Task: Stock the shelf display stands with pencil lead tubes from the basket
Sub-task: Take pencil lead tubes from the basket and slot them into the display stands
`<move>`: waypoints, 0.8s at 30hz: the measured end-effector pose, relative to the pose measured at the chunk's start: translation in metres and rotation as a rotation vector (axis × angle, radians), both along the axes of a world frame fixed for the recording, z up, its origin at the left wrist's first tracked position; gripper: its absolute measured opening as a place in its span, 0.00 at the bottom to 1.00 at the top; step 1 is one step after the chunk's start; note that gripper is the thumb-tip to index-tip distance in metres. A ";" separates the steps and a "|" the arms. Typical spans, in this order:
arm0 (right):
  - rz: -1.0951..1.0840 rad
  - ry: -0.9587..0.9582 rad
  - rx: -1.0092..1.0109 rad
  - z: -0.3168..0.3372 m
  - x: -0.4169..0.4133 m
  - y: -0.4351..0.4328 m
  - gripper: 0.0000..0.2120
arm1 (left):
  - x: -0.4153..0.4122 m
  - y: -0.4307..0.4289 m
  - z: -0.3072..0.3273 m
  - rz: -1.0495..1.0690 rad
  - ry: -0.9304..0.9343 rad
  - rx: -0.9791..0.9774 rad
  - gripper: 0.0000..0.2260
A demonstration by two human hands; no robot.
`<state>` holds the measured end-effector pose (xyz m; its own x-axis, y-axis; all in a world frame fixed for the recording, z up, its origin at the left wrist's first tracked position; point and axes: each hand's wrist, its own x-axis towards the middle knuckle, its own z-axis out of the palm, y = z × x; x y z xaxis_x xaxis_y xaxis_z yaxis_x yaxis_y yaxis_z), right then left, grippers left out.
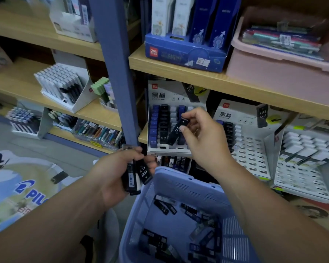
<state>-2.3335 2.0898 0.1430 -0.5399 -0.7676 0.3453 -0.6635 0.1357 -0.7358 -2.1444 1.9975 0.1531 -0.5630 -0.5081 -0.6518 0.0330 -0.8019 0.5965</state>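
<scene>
right hand (203, 137) has a pinch grip on one black HB tube (178, 130), tilted, its lower end pointing down-left at the display stand (167, 149) slots just behind it, so that hand's nearer; left hand (120, 173) has its grip wrapped round spare tubes (139, 173) by the basket (179, 179) rim

Reachable only from the front at the display stand (158, 95): hemmed by a blue post (118, 73) just left of it, a shelf board (207, 76) close above, a second stand (224, 114) just right. Crowded below by the basket (179, 175) rim. Open slots along its front row; right columns screened by the right grip (203, 137) pinching a tube (176, 133).
</scene>
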 end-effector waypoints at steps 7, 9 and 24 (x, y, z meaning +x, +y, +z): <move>0.080 0.308 0.021 -0.029 0.003 -0.025 0.10 | 0.012 -0.007 0.003 0.008 0.028 0.007 0.17; 0.106 0.372 0.018 -0.035 0.004 -0.028 0.10 | 0.013 -0.009 0.003 0.014 0.035 0.011 0.17; 0.114 0.479 -0.021 -0.049 -0.005 -0.034 0.09 | 0.012 -0.008 -0.004 0.044 -0.043 0.006 0.13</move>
<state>-2.3384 2.0558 0.0938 -0.2301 -0.8028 0.5500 -0.9375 0.0313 -0.3465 -2.1323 1.9893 0.1490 -0.5115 -0.5278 -0.6781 0.0424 -0.8037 0.5936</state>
